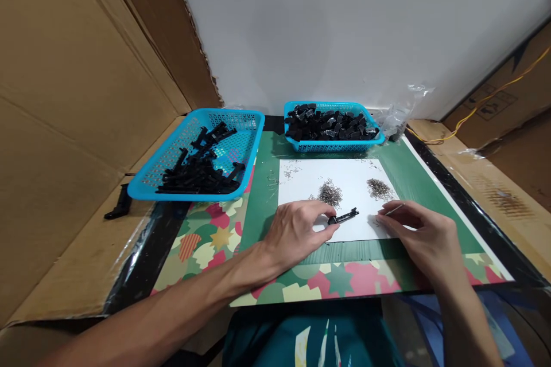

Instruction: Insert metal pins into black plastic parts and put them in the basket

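Note:
Between thumb and fingers, my left hand (299, 229) pinches one end of a slim black plastic part (345, 217), held over a white sheet (353, 172). My right hand (424, 235) is closed in a pinch on a thin metal tool (395, 210), near the sheet's right edge and apart from the black part. Two piles of tiny metal pieces lie on the sheet: a left pile (330, 192) just beyond my left hand and a right pile (379, 188) just beyond my right fingertips. More tiny pieces are scattered along the sheet's far edge.
A blue basket (140, 186) of long black parts stands at the left, with a loose black part (120, 203) beside it. Another blue basket (336, 147) holds small black pieces at the back. A clear plastic bag (396, 117) sits beside it. Cardboard (77, 97) walls the left side.

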